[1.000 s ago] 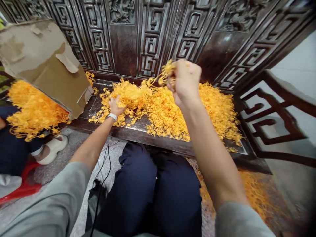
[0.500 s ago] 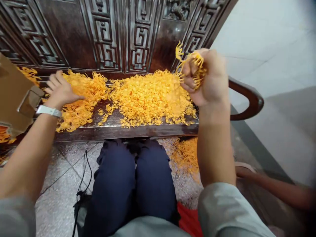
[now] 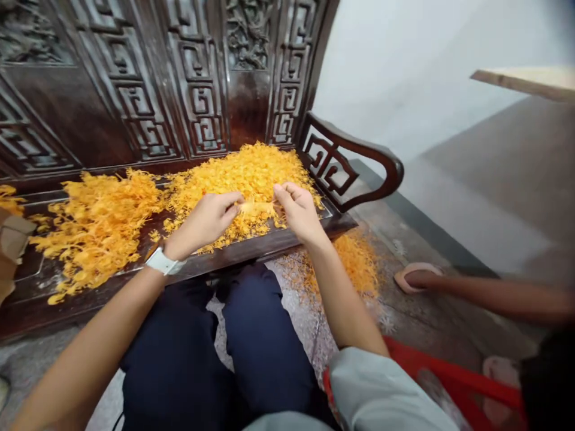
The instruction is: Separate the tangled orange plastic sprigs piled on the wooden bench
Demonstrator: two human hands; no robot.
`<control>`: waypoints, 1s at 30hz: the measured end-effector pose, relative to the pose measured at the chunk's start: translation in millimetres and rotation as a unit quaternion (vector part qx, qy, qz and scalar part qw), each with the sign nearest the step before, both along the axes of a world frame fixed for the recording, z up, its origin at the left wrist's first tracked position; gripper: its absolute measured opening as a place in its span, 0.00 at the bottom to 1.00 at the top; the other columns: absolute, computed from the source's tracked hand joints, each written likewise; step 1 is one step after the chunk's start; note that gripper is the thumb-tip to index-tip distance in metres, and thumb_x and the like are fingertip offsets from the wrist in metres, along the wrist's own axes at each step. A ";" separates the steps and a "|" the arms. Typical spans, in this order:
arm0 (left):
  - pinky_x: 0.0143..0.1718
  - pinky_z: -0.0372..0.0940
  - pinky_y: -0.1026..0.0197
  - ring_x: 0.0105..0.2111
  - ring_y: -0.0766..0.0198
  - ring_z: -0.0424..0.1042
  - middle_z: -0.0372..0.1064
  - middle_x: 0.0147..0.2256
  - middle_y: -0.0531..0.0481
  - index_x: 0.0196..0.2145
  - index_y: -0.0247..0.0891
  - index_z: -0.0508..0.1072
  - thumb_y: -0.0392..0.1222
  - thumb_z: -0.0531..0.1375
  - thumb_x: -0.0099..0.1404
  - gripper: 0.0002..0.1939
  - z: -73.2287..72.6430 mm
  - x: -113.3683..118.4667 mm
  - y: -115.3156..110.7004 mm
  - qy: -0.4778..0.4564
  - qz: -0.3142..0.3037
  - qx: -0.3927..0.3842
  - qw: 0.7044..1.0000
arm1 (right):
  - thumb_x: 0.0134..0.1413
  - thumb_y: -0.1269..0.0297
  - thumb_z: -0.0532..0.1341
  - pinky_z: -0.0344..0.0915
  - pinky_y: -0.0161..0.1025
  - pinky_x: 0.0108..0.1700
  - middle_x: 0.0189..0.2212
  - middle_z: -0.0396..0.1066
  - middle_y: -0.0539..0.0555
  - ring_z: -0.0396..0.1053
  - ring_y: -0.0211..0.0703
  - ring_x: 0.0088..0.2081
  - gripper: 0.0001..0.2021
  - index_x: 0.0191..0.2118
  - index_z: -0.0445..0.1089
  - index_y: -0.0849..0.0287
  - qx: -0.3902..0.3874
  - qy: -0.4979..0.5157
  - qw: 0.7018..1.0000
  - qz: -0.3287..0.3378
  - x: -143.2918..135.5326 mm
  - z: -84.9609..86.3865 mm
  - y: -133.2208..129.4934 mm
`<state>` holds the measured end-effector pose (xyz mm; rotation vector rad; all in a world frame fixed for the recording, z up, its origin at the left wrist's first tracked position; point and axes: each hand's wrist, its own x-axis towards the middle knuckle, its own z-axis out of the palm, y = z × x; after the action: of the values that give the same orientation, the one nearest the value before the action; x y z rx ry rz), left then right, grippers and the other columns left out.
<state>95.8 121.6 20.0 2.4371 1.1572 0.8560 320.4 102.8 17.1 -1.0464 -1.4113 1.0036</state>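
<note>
Two heaps of small orange-yellow plastic pieces lie on a dark wooden bench [image 3: 269,242]: a stringy left heap [image 3: 103,221] and a denser right heap [image 3: 242,167]. In front of the right heap, my left hand [image 3: 209,218] pinches one end of a small yellow piece [image 3: 257,207]. My right hand [image 3: 299,209] pinches its other end, fingers closed. The piece is stretched between the two hands and blurred, so its shape is unclear.
The bench has a carved back [image 3: 202,114] and a curved armrest [image 3: 390,173]. More orange pieces [image 3: 357,263] lie on the floor at the right. Another person's leg and sandal [image 3: 406,278] are near a red stool [image 3: 449,371]. Cardboard [image 3: 9,251] is at far left.
My left hand has left the left heap and moved right. My right hand has come down beside it, and the bunch it held is no longer seen. The view has shifted right.
</note>
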 end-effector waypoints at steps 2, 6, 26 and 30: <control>0.28 0.60 0.52 0.24 0.54 0.70 0.68 0.24 0.49 0.30 0.46 0.72 0.56 0.52 0.79 0.22 -4.4 -4.0 -7.1 0.077 -0.054 0.014 0.995 | 0.73 0.46 0.61 0.54 0.41 0.32 0.22 0.58 0.47 0.54 0.38 0.26 0.24 0.28 0.60 0.54 0.018 -0.050 0.998 -0.021 25.1 -20.9 -14.6; 0.29 0.61 0.52 0.26 0.51 0.71 0.71 0.26 0.47 0.30 0.48 0.73 0.56 0.55 0.76 0.19 -6.4 12.1 -32.8 0.182 -0.115 0.010 0.976 | 0.77 0.50 0.56 0.54 0.42 0.37 0.26 0.57 0.48 0.55 0.39 0.29 0.24 0.28 0.56 0.55 0.024 -0.095 0.992 -0.085 53.9 -67.7 -42.4; 0.30 0.50 0.58 0.23 0.61 0.62 0.56 0.23 0.53 0.29 0.44 0.55 0.43 0.54 0.76 0.16 -20.3 -3.5 -23.3 0.233 0.073 0.057 0.968 | 0.49 0.35 0.76 0.49 0.36 0.28 0.20 0.54 0.45 0.50 0.33 0.25 0.33 0.23 0.62 0.58 -0.333 0.003 0.936 0.112 89.9 -202.1 -158.7; 0.30 0.49 0.58 0.22 0.60 0.64 0.58 0.22 0.53 0.29 0.43 0.60 0.44 0.55 0.77 0.16 -16.8 -6.7 -24.9 0.201 0.116 0.103 0.967 | 0.59 0.27 0.65 0.66 0.41 0.36 0.41 0.73 0.55 0.66 0.42 0.33 0.32 0.51 0.72 0.51 -0.141 0.169 0.968 0.117 72.5 -126.0 -52.5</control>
<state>89.1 96.7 3.2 2.7707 1.5933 0.5777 392.9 50.3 -108.9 -0.8675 -1.1482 1.5142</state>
